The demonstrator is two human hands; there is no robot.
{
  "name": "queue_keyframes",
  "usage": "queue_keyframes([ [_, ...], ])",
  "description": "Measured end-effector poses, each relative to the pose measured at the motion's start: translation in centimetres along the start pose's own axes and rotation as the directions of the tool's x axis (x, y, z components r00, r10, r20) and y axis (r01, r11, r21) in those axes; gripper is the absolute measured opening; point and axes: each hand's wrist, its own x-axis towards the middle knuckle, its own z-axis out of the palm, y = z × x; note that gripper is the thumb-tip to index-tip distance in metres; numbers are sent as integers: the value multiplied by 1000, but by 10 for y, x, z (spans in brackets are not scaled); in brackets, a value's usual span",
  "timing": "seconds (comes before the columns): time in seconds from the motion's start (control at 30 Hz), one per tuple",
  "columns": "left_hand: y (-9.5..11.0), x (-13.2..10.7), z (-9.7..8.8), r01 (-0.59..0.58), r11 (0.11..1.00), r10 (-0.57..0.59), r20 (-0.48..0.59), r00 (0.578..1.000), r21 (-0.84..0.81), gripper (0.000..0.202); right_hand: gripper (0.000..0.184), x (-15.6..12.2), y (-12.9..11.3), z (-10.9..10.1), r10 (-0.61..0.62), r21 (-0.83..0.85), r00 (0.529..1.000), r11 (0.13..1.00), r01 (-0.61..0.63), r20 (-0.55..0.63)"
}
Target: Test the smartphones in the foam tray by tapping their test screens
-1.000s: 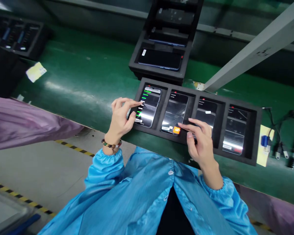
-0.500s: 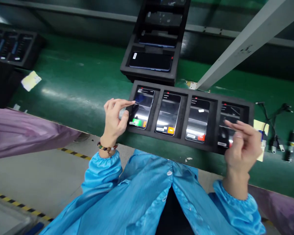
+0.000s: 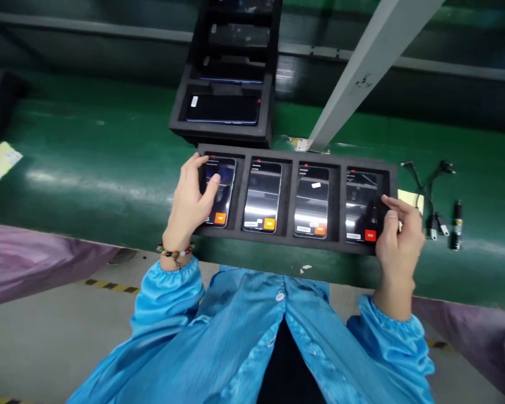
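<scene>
A black foam tray [image 3: 269,240] lies across the green bench, with a phone in each compartment. My left hand [image 3: 188,199] grips the tray's left end, its fingers around the outer edge and its thumb over the leftmost phone [image 3: 224,193]. At the opposite end my right hand [image 3: 402,233] pinches the right rim, beside the rightmost phone [image 3: 359,205]. Between them lie a second phone [image 3: 262,193] and a third phone [image 3: 312,205] bearing a small white sticker. All the screens are lit, with an orange or red button at the bottom.
Behind stands another black tray [image 3: 223,130] of phones. A grey post [image 3: 362,84] rises beside it. Black cables [image 3: 425,191], a dark cylindrical tool [image 3: 458,224] and yellow paper [image 3: 410,199] lie to the right. More yellow paper [image 3: 0,161] lies far left. Pink-sleeved people flank me.
My left hand has moved from above the leftmost phone onto the tray's end; that phone's green button is now orange. My right hand has shifted off the rightmost screen to the rim. The view has turned.
</scene>
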Motion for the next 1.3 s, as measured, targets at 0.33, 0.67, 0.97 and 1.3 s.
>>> queue_keyframes([
  [0.33, -3, 0, -2, 36, 995, -38, -30, 999, -91, 50, 38, 3, -8, 1, 73, -43, 997, 996, -73, -18],
  [0.67, -7, 0, -1, 35, 998, -37, -49, 998, -52, 49, 38, 4, -8, 0, 74, -37, 997, 996, -75, -23],
  [0.97, -1, 1, -3, 34, 999, -36, -36, 999, -37, 43, 37, 6, -15, 1, 93, -29, 996, 995, -93, -16],
  [1.3, 1, 3, -3, 13, 1000, -13, -30, 999, -16, 47, 37, 6, -16, 0, 88, -21, 996, 996, -88, -17],
])
